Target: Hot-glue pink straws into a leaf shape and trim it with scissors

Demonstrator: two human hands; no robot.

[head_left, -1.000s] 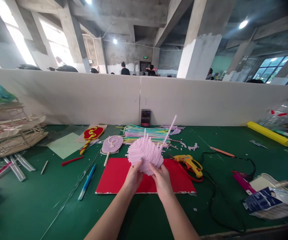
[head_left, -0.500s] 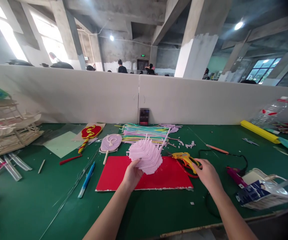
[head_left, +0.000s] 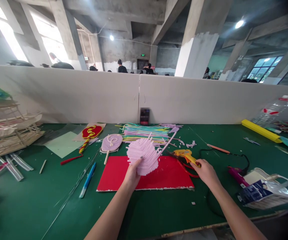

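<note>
My left hand (head_left: 133, 173) is closed on a lilac round panel of pipe-cleaner strips (head_left: 143, 155), its thumb on the face. The strips lie in a slanted, leaf-like pattern, and one long strip sticks out at upper right. In my right hand (head_left: 207, 171) is a yellow hot glue gun (head_left: 183, 154), gripped by its handle, its nozzle pointing left toward the panel but apart from it. Red scissor handles (head_left: 190, 172) show beneath the gun. Under both lies a red board (head_left: 115, 175) with a chipped white front edge.
Behind the board lies a pile of coloured pipe cleaners (head_left: 146, 131). A lilac fan (head_left: 111, 142), a red-and-yellow fan (head_left: 91, 131) and a blue pen (head_left: 87, 180) are at left. On the right are a yellow roll (head_left: 261, 131), a blue carton (head_left: 256, 191) and a plastic bottle (head_left: 274, 110).
The lilac panel has turned a little and shifted slightly left in my left hand, its long strip now leaning further right. The glue gun is tilted slightly differently in my right hand.
</note>
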